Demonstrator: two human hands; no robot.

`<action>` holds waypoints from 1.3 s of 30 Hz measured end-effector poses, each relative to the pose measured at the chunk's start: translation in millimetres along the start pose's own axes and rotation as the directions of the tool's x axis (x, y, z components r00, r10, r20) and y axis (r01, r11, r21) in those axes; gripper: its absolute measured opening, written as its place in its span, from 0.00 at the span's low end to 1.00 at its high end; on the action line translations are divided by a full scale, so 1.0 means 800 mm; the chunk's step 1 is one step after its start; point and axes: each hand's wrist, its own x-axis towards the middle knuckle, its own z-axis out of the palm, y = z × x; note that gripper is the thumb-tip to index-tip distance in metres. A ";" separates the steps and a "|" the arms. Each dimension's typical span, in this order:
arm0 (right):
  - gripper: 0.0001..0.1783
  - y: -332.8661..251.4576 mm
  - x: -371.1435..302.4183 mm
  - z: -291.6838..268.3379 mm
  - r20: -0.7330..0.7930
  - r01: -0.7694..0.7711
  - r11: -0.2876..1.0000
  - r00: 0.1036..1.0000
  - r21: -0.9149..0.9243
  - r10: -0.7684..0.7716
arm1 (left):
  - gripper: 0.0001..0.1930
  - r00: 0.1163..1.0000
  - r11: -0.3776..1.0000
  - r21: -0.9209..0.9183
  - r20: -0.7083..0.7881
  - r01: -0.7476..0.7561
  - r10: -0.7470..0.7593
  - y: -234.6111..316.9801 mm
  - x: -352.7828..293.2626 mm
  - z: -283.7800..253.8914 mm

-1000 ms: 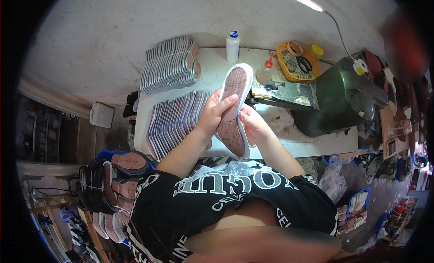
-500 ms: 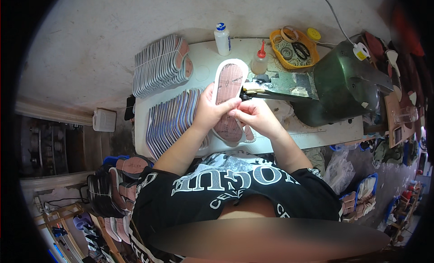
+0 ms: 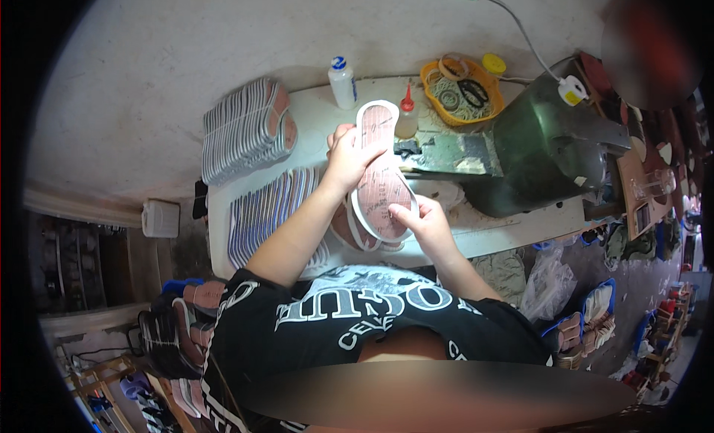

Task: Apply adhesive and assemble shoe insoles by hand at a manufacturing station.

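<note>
A long shoe insole (image 3: 384, 199), pinkish with a white rim and dark markings, is held upright in front of me by both hands. My left hand (image 3: 348, 164) grips its upper half from the left side, with the thumb lying across its face. Around the lower right edge, my right hand (image 3: 429, 223) is closed with its thumb on the pink face. More insoles (image 3: 343, 226) lie partly hidden beneath it at the table's near side. To the left stands a long row of insoles (image 3: 260, 216) on edge.
A tied stack of insoles (image 3: 249, 128) sits at the back left of the white table (image 3: 316, 98). Behind my hands are a white bottle (image 3: 342, 85), a red-tipped squeeze bottle (image 3: 407, 117) and a yellow basket (image 3: 465, 91) of cords. A green machine (image 3: 535, 146) occupies the right.
My right hand has slid from the insole's middle down to its lower right edge. The insole now shows more of its lower face. The whole view has shifted slightly.
</note>
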 end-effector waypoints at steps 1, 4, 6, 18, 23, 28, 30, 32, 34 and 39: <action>0.12 -0.004 0.001 0.001 -0.043 0.016 0.999 0.999 -0.031 -0.017 | 0.17 0.998 0.996 0.072 -0.032 -0.054 0.057 -0.001 0.003 0.001; 0.13 -0.001 -0.001 -0.004 -0.083 -0.023 0.999 0.996 0.030 0.025 | 0.23 0.995 0.996 0.029 0.042 0.088 -0.090 -0.004 0.007 0.006; 0.13 0.001 0.001 -0.006 -0.072 -0.037 0.995 0.996 0.092 0.043 | 0.23 0.987 0.988 0.058 0.069 0.143 -0.147 0.008 0.010 0.006; 0.11 -0.016 0.009 0.018 0.027 -0.165 0.947 0.986 0.275 0.164 | 0.27 0.941 0.964 0.057 0.206 0.261 -0.267 -0.010 0.036 0.003; 0.11 -0.009 0.025 0.030 -0.026 -0.149 0.911 0.985 0.385 0.172 | 0.37 0.944 0.948 0.257 0.220 0.189 -0.248 0.008 0.053 -0.014; 0.11 -0.015 0.041 0.041 -0.078 -0.122 0.904 0.983 0.410 0.169 | 0.33 0.746 0.914 0.109 0.620 -0.390 0.244 0.044 0.100 -0.048; 0.12 -0.015 0.048 0.040 -0.083 -0.104 0.899 0.985 0.425 0.153 | 0.27 0.416 0.867 0.009 0.880 -0.499 0.230 0.045 0.108 -0.046; 0.13 -0.020 0.048 0.043 -0.073 -0.125 0.895 0.982 0.427 0.172 | 0.26 0.338 0.886 0.019 0.928 -0.463 0.156 0.053 0.124 -0.044; 0.16 -0.024 0.047 0.045 -0.078 -0.157 0.899 0.976 0.408 0.205 | 0.23 0.264 0.896 0.006 0.957 -0.444 0.124 0.053 0.133 -0.044; 0.17 -0.029 0.045 0.046 -0.035 -0.180 0.906 0.977 0.383 0.209 | 0.24 0.223 0.906 0.072 0.975 -0.418 0.026 0.061 0.147 -0.050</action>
